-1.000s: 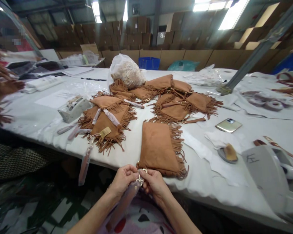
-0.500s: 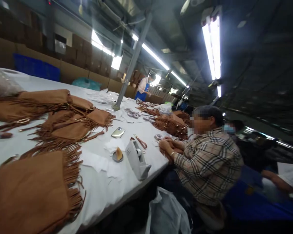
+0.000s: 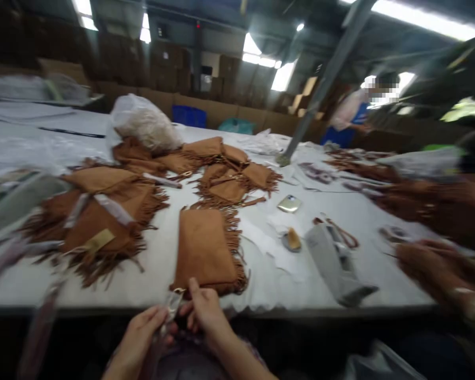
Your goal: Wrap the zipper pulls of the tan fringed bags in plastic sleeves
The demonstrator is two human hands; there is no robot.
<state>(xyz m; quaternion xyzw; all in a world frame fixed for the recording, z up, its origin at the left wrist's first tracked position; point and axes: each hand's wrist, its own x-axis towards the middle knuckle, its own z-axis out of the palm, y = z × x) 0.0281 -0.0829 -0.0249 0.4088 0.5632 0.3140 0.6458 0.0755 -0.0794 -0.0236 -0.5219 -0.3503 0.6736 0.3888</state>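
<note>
A brown fringed bag [image 3: 206, 245] lies flat at the table's front edge, its fringe to the right. Just below its lower left corner, by a small metal ring, my left hand [image 3: 144, 330] pinches a clear-wrapped strap [image 3: 173, 306]. My right hand [image 3: 206, 311] is beside it, index finger stretched out against the bag's lower edge, the other fingers curled near the wrapped piece. Whether those curled fingers grip it is blurred. More brown fringed bags [image 3: 98, 211] with wrapped straps lie to the left.
A grey tape dispenser [image 3: 332, 264], a small dish [image 3: 293, 240] and a phone [image 3: 288, 203] are right of the bag. At the far right are another person's hands [image 3: 431, 264]. A metal post [image 3: 320, 89] rises behind; a person in a blue apron [image 3: 348, 119] stands further back.
The view has swung left and down. Both my hands now show at the bag's lower edge; neither showed before. The neighbouring person is now mostly out of view on the right.
</note>
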